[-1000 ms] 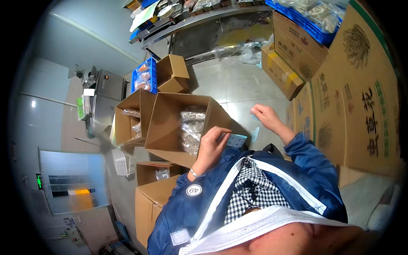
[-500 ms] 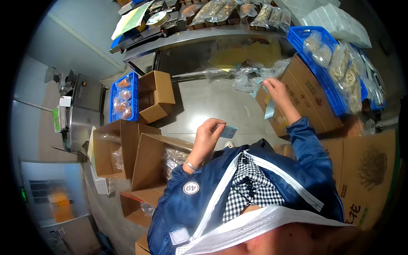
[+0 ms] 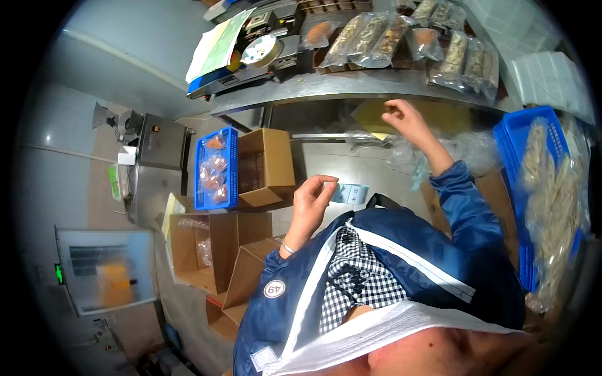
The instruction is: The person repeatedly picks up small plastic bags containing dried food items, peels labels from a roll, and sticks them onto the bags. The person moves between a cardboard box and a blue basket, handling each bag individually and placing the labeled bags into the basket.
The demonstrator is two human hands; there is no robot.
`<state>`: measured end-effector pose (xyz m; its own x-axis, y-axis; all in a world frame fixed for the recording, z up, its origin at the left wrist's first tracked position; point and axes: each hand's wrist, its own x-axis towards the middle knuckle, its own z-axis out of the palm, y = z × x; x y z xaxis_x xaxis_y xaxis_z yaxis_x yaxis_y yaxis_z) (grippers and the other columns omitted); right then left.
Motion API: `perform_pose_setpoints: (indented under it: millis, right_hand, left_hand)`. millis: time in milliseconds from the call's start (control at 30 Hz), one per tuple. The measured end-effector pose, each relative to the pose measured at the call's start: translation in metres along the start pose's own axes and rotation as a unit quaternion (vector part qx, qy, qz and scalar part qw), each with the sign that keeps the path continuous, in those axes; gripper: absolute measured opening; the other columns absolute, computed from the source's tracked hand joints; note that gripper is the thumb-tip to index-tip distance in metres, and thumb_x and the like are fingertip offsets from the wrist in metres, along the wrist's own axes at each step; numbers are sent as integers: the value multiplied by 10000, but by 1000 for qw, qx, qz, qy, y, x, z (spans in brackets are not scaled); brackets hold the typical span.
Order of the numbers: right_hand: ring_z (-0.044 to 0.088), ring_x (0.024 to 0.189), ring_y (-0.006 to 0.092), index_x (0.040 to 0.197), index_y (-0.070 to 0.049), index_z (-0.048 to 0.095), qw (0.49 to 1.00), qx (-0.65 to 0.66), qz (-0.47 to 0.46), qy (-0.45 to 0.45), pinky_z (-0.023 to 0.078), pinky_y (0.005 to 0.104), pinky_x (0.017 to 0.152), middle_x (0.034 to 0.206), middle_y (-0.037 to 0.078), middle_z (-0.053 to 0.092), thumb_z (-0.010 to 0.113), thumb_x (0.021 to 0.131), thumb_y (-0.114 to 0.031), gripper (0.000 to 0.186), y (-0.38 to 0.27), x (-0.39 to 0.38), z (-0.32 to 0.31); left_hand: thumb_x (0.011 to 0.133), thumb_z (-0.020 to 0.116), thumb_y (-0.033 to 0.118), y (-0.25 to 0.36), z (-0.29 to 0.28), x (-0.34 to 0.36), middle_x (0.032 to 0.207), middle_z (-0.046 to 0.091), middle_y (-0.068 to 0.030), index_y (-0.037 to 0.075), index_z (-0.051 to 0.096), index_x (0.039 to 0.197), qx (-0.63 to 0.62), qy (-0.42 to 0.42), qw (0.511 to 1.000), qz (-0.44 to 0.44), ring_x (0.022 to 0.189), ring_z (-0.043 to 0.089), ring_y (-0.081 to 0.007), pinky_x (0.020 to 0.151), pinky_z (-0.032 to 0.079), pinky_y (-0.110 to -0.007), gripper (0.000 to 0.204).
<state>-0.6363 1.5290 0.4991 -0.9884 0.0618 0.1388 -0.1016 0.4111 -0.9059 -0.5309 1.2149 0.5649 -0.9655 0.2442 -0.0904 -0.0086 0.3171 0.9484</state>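
Observation:
My left hand [image 3: 310, 207] is closed in a pinch on a small light-blue printed strip [image 3: 350, 193], held above the floor in front of my jacket. My right hand [image 3: 406, 119] is raised just short of the steel table's front edge [image 3: 313, 88], fingers loosely bent and apart, holding nothing visible. Beyond it on the table lie sealed clear bags of pale dried goods [image 3: 367, 39]. Below it are crumpled clear plastic [image 3: 464, 147] and a light-blue scrap [image 3: 419, 177].
At left stand open cardboard boxes [image 3: 266, 160], a blue crate with orange-filled bags [image 3: 216, 172] and a steel machine [image 3: 147, 150]. A weighing or sealing device [image 3: 263, 50] sits on the table. At right, a blue crate [image 3: 515, 141] holds long bags.
I have turned from the boxes toward the table. My right hand has moved forward and up, and the blue strip it held has left its fingers. My left hand still grips its strip.

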Motion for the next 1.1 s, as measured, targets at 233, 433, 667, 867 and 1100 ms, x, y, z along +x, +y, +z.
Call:
perform_pose_setpoints:
  millis: [233,433,667,867,1100]
  right_hand:
    - [623,776,170,941,-30,716,875,130,-74,-461,482,321,702,810,82,690,738,867,-402,380,-96,82,96]
    - [568,740,83,901,-34,703,845,219,-20,-488,451,274,667,773,16,660,735,890,-268,236,-75,186,150]
    - [566,834,71,934,-19,671,881,318,80,-342,467,247,755,863,0,642,695,934,-174,156,-66,297,233]
    - [580,853,88,1057,-5,668,894,290,142,-311,483,264,783,909,28,653,664,956,-166,191,-26,351,292]
    - [534,514,128,793,-22,551,929,51,342,-132,449,294,481,634,55,575,673,928,-395,416,181,435,321]
  left_hand:
    - [884,671,15,23,-44,104,821,638,-79,-6,698,981,121,86,982,116,741,592,-150,664,462,-273,103]
    - [916,691,83,-15,-101,203,872,647,-4,25,718,1051,-57,58,997,-6,738,556,-56,609,422,-201,149]
    - [941,686,189,-63,-167,328,935,598,10,45,555,1265,-429,99,890,-114,787,551,-64,721,493,-232,378]
    - [969,652,169,-98,-201,397,819,582,41,75,637,934,-363,184,905,-126,762,514,-51,719,420,-215,102]
    - [966,652,157,-120,-235,419,852,579,43,73,626,940,-308,263,895,-184,771,520,-52,745,445,-227,91]
